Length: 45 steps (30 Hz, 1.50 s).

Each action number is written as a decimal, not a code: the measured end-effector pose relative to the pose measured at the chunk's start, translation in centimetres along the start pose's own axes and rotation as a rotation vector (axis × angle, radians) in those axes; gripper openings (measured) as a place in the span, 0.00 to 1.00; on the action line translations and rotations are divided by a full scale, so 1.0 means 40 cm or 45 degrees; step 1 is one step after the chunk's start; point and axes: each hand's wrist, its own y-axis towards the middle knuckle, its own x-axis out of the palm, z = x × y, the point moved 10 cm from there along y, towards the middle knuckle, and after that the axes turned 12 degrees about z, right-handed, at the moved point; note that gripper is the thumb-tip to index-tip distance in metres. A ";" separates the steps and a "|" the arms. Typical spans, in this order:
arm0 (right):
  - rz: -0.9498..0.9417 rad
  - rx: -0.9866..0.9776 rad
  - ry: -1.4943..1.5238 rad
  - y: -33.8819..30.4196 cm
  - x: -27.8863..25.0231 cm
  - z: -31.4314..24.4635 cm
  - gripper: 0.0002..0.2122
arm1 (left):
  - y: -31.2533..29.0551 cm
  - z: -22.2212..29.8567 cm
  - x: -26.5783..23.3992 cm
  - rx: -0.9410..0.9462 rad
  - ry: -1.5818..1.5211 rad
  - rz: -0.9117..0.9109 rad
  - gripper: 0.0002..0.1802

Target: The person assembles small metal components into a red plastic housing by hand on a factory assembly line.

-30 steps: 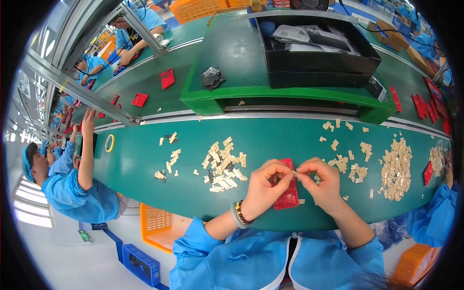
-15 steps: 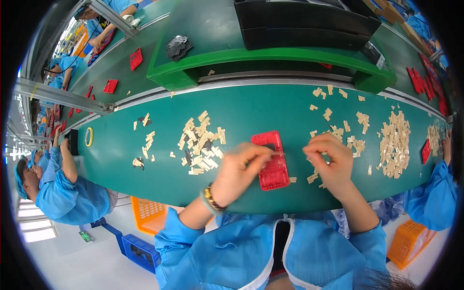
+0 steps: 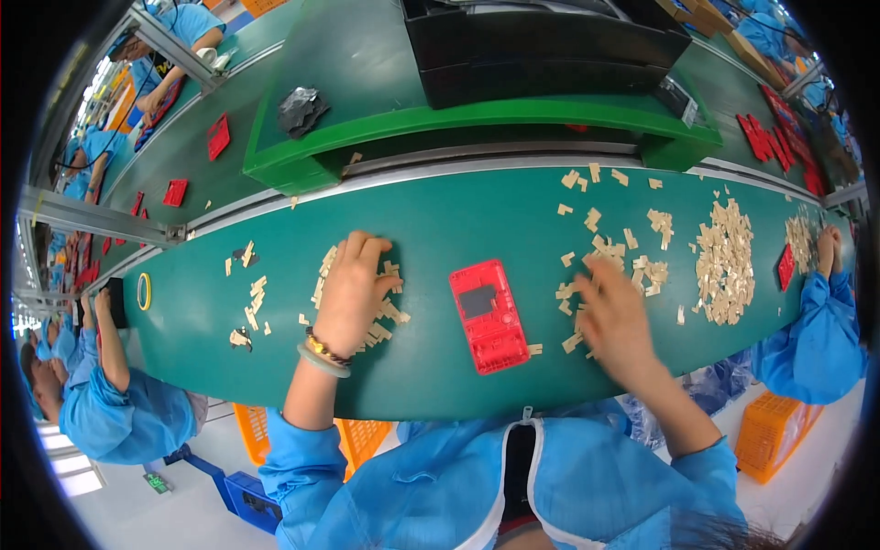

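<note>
A red plastic casing [image 3: 506, 341] lies on the green worktable between my hands, a dark grey rectangle [image 3: 478, 302] in its upper part. My left hand [image 3: 351, 293] is over a pile of small cream-coloured pieces [image 3: 394, 313], its thumb apart from the bent fingers. The hand covers much of that pile, and its fingertips are partly hidden. My right hand [image 3: 616, 321], slightly blurred, is above scattered cream pieces [image 3: 605, 247] right of the casing. Its thumb and forefinger are apart, and nothing shows between them.
A green raised shelf [image 3: 477, 115] carrying a black box [image 3: 550, 55] spans the far side. Farther right lies a large cream heap [image 3: 724, 266]. A yellow tape roll [image 3: 144, 291] is at the left. Co-workers in blue sit on both sides.
My hands have moved apart from above the red casing. The left went to the left-hand pile; the right stays over the scattered pieces. The casing is now uncovered. The whole view has shifted.
</note>
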 end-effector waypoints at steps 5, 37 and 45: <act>-0.251 -0.056 -0.182 0.018 0.094 -0.022 0.34 | 0.002 -0.045 0.040 0.004 -0.166 -0.117 0.07; 0.345 -0.018 0.810 0.165 -0.101 -0.172 0.11 | -0.098 0.230 0.094 -0.554 -1.404 -0.227 0.05; -0.134 0.681 1.316 0.102 0.014 -0.092 0.05 | -0.061 0.340 -0.076 0.371 -1.058 0.197 0.06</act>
